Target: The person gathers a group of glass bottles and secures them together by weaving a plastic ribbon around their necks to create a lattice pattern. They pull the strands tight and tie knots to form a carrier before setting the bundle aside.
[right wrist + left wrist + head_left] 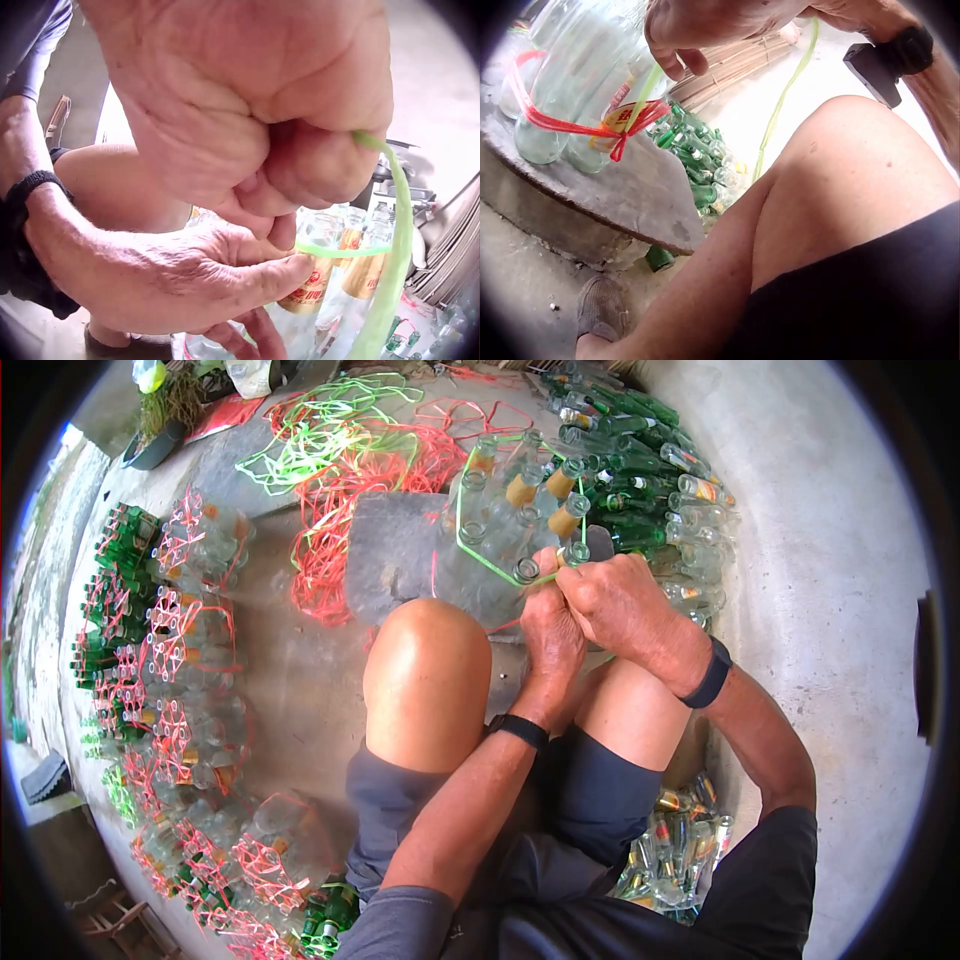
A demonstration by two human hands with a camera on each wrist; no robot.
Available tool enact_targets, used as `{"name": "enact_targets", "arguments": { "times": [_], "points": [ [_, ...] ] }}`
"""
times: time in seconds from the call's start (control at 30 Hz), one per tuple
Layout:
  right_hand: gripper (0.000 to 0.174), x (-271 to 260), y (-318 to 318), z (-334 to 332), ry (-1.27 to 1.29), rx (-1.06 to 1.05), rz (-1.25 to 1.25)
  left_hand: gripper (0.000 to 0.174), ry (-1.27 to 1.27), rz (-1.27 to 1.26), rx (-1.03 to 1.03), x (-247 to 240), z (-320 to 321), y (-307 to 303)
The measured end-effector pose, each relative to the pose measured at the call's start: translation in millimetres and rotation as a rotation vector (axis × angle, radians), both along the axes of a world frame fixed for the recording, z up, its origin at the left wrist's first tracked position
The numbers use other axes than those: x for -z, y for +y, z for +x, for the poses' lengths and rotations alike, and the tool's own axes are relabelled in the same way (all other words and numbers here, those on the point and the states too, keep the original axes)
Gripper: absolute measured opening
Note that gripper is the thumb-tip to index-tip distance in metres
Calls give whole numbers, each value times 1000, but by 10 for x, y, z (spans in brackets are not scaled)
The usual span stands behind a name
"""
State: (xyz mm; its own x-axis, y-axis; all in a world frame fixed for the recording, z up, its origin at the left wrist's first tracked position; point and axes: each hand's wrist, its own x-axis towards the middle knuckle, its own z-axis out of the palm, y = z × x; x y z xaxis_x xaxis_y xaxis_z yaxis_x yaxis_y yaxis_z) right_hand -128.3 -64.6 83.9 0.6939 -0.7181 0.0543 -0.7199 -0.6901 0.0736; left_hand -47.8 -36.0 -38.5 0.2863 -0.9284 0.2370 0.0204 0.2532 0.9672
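Observation:
A green strap (486,563) loops around the necks of several clear bottles (500,525), some with gold labels, standing together on a grey slab (385,545). At the loop's near right corner, my left hand (552,635) pinches the strap, its thumb against it in the right wrist view. My right hand (630,605) touches the left one, its curled fingers gripping the green strap (401,225), which hangs from them. The exact crossing of the strap is hidden by the fingers. Lower on the bottles, a knotted red strap (570,129) runs around them in the left wrist view.
Green and clear bottles (635,490) lie stacked along the right wall. Bundles of bottles tied with red strap (185,630) line the left side. Loose red strap (325,550) and green strap (300,445) lie tangled beyond the slab. More bottles (680,850) stand at lower right.

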Motion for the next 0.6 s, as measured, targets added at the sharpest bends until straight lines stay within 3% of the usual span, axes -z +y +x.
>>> {"name": "enact_targets", "arguments": {
  "times": [0.27, 0.37, 0.6],
  "points": [
    [12, -123, -323, 33, 56, -230, 18, 18, -99, -2, -146, 82, -72, -45],
    [10, -160, -428, 48, 58, -275, 26, 19, -176, 59, -85, 57, -25, -4],
    [18, -173, -685, 55, -32, -202, 151, 24, -63, 71, -6, -148, 67, 16]
  ]
}}
